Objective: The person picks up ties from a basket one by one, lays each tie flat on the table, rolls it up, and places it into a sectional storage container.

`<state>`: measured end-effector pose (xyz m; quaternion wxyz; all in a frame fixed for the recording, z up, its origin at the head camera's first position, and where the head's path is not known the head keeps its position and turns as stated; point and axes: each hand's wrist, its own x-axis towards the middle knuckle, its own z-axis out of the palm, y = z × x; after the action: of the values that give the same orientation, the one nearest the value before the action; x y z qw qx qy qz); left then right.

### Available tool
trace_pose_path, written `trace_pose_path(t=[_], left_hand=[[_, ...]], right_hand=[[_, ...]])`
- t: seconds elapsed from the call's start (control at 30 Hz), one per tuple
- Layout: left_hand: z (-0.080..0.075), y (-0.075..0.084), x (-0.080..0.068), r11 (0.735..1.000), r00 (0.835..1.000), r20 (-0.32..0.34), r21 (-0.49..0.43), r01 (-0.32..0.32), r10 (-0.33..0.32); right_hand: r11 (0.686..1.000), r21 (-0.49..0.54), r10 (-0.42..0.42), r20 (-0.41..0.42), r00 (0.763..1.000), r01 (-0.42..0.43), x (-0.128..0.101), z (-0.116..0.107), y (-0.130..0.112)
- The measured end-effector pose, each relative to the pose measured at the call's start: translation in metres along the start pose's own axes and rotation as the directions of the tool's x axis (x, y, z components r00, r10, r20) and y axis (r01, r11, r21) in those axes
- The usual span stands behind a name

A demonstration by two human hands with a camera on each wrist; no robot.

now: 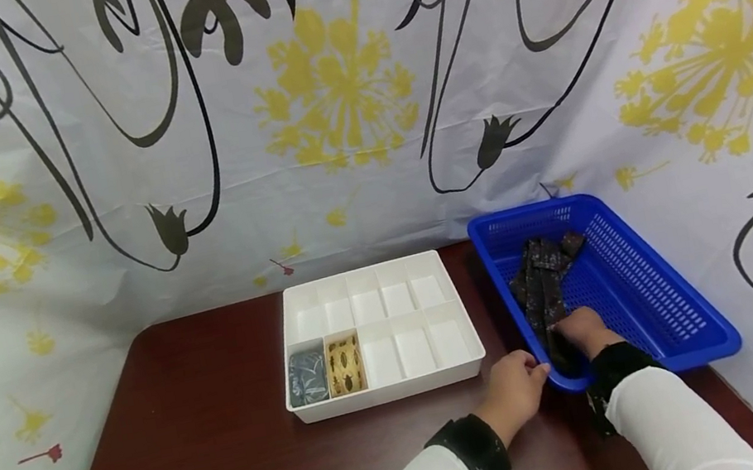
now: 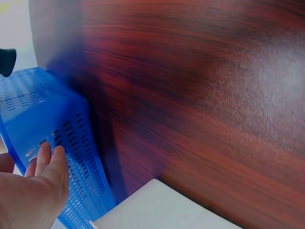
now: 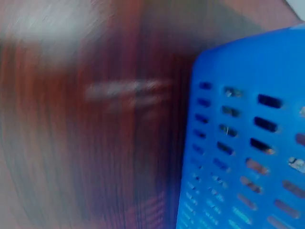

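Note:
In the head view, my left hand (image 1: 514, 395) is at the near left corner of a blue plastic basket (image 1: 665, 285), its thumb and fingertips pinching the rim. The left wrist view has these fingers (image 2: 57, 167) against the basket's slotted wall (image 2: 76, 143). My right hand (image 1: 585, 328) reaches down inside the basket, over the near end of dark brown, speckled strip-like pieces (image 1: 542, 273). Its fingertips are hidden, so I cannot tell whether they grip a piece. The right wrist view shows mainly the basket's outer wall (image 3: 248, 129), with bits of the contents through its slots.
Left of the basket stands a white divided tray (image 1: 388, 388). Two front-left compartments hold a dark grey folded bundle (image 1: 307, 377) and a tan roll with dark insect-like prints (image 1: 345, 365). Both containers sit on a dark red-brown table (image 1: 215, 431), with a patterned cloth (image 1: 236, 251) behind.

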<state>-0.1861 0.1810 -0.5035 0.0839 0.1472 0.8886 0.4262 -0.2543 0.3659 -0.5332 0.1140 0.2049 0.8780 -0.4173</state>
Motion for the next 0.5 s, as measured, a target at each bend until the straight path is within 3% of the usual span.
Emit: trace_pose_path(t=[0.07,0.1,0.17,0.5], left_hand=[[0.001,0.000,0.000,1.000,1.000,-0.007,0.006,-0.007,0.007],[0.001,0.000,0.000,1.000,1.000,-0.009,0.012,-0.008,0.008],[0.001,0.000,0.000,1.000,1.000,-0.010,0.015,-0.005,0.005],[0.005,0.001,-0.004,1.000,1.000,0.003,0.009,0.008,-0.008]], right_hand=[[0.981,0.154,0.111,0.029,0.993,-0.114,0.002,-0.002,0.001],[0.957,0.240,0.155,0.050,0.987,-0.162,0.001,-0.004,0.001],[0.915,0.350,0.184,0.081,0.980,-0.201,0.000,-0.007,0.001],[0.912,0.407,0.029,0.026,0.999,-0.037,-0.026,-0.028,0.001]])
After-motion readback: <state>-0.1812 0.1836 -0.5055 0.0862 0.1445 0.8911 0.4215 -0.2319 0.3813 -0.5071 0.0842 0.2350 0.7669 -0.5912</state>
